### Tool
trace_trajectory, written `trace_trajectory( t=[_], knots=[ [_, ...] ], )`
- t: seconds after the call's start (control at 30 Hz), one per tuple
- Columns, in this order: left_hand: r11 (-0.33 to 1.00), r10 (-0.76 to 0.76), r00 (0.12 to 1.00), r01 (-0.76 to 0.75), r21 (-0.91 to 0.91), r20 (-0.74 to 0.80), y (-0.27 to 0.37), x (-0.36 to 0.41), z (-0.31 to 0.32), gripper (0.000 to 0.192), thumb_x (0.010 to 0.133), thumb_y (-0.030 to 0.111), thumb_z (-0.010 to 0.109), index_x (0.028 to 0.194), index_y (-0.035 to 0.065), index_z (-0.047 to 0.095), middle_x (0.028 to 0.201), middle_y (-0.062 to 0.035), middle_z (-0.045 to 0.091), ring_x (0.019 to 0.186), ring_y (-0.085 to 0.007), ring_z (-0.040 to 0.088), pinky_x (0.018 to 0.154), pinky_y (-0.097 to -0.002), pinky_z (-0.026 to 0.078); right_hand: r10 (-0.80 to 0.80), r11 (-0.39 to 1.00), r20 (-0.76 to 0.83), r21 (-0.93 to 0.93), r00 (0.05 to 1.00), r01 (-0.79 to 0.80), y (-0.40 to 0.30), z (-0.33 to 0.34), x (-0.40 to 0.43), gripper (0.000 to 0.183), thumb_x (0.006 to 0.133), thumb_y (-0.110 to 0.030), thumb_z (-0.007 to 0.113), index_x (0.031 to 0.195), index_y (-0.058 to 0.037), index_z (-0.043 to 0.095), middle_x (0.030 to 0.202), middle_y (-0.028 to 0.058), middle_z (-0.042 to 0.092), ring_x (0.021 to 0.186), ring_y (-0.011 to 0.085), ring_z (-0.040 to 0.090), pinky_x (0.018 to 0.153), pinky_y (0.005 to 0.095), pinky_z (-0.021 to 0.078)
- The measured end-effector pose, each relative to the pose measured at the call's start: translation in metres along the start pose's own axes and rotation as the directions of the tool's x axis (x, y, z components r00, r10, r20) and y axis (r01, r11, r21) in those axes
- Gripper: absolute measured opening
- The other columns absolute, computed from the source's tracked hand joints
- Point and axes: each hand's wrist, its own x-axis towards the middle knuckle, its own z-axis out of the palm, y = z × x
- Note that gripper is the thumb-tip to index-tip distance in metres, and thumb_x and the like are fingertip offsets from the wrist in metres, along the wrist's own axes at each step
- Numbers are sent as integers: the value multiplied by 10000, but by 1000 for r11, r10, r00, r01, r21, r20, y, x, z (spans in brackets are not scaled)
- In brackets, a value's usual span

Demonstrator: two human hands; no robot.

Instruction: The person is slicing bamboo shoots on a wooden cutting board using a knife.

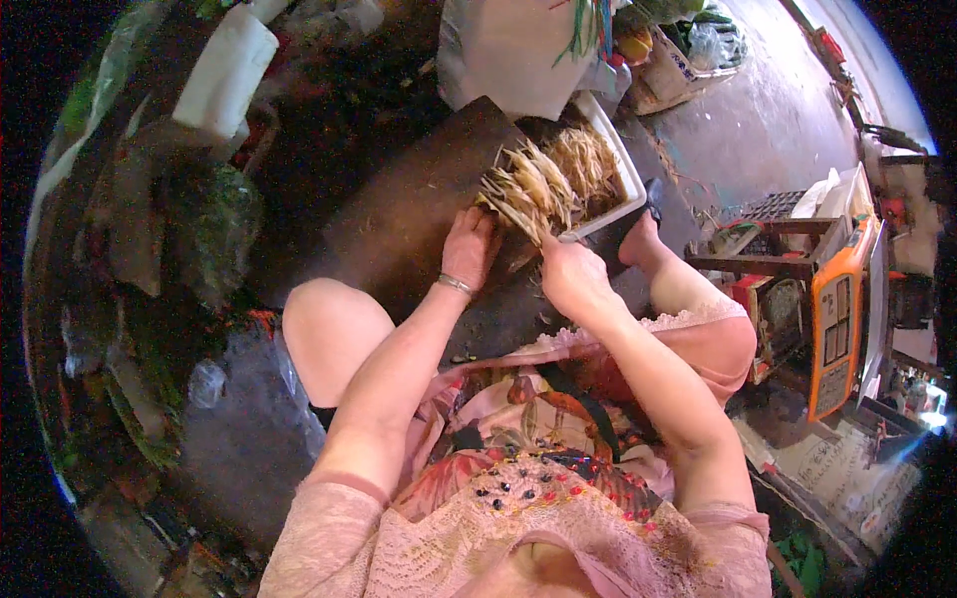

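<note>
Pale, yellowish plant shoots or roots (527, 187) lie in a bunch over the near left side of a white foam box (634, 183). My right hand (576, 276) is closed around the near end of this bunch. At the bunch's left end is my left hand (472, 247), its fingertips bent against it; whether they grip it is hidden. More pale strands with fine roots (587, 161) fill the box. A dark brown board (426, 194) extends to the left of the box.
A white plastic bag (516, 52) stands beyond the box. Bagged greens (224, 224) and a white container (228, 71) are at the left. To the right are a wooden stool (770, 247) and an orange scale (841, 321). Another foam box (680, 67) sits at the upper right.
</note>
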Motion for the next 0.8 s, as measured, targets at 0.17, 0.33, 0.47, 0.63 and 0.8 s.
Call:
trace_trajectory(
  t=[0.17, 0.33, 0.47, 0.63, 0.8],
  knots=[
    [999, 43, 996, -41, 30, -84, -4, 1, 6, 320, 729, 67, 619, 1040, 12, 569, 1070, -174, 526, 998, -358, 484, 872, -398, 433, 9, 997, 73, -77, 997, -4, -6, 7, 5, 196, 782, -75, 501, 932, -23, 615, 882, 192, 655, 845, 357, 644, 726, 447, 524],
    [998, 18, 1000, -16, -52, 23, 5, 3, -6, 338, 727, 58, 610, 1058, 12, 559, 1101, -177, 508, 1028, -367, 473, 891, -406, 429, 97, 994, 105, -67, 990, -90, -25, 20, 43, 197, 808, -84, 501, 952, -26, 622, 935, 198, 651, 901, 335, 642, 782, 422, 521],
    [999, 50, 998, -50, -10, -26, -1, -5, -1, 330, 728, 48, 597, 1055, 19, 561, 1089, -177, 513, 1013, -371, 481, 890, -407, 431, 56, 997, 36, -46, 998, -54, -18, 23, 45, 178, 799, -81, 499, 913, -26, 624, 915, 202, 651, 891, 348, 640, 775, 432, 519],
    [996, 92, 995, -91, 24, -33, -4, -4, -9, 272, 691, -5, 561, 962, 13, 557, 1065, -194, 514, 1013, -381, 490, 878, -434, 438, 47, 998, 2, -45, 999, -47, -15, 19, 44, 183, 797, -78, 496, 918, -27, 623, 912, 202, 650, 903, 346, 635, 789, 429, 512],
    [999, 43, 996, -44, 12, 74, -4, -9, -15, 217, 735, 22, 550, 949, 30, 584, 989, -147, 534, 957, -343, 518, 822, -395, 467, 30, 999, -10, -41, 1000, -30, -15, 18, 43, 181, 795, -74, 489, 905, -21, 623, 911, 197, 652, 898, 347, 635, 790, 428, 509]
  ],
)
